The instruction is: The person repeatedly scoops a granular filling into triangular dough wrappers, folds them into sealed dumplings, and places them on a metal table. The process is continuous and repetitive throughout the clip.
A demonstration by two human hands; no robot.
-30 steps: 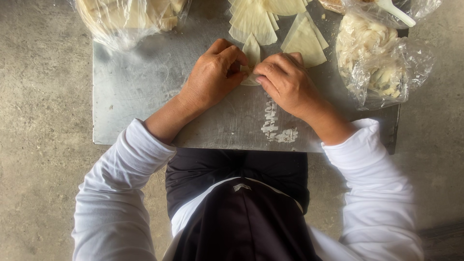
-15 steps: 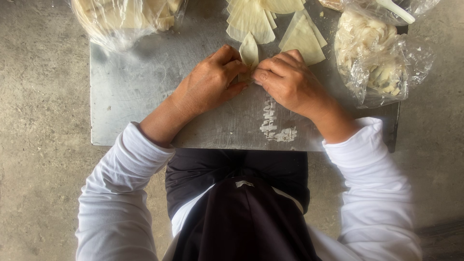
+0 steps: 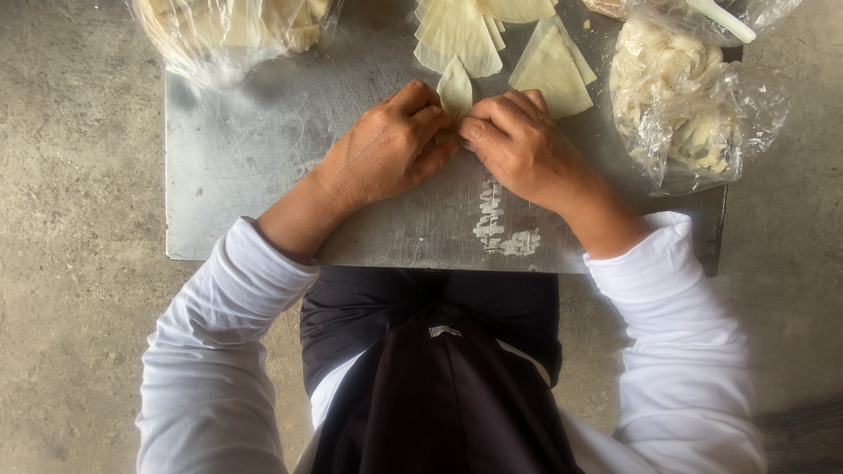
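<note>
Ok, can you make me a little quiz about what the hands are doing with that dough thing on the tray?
1. True or false: the left hand and the right hand both pinch the same pale folded dough wrapper.
2. What stands at the far right of the metal tray? A) a clear plastic bag of pale strips B) a red bowl C) a glass jar
3. Fill in: the loose wrappers lying beyond the hands are shaped like ____.

Key: 1 true; 2 A, the clear plastic bag; 3 triangles.
</note>
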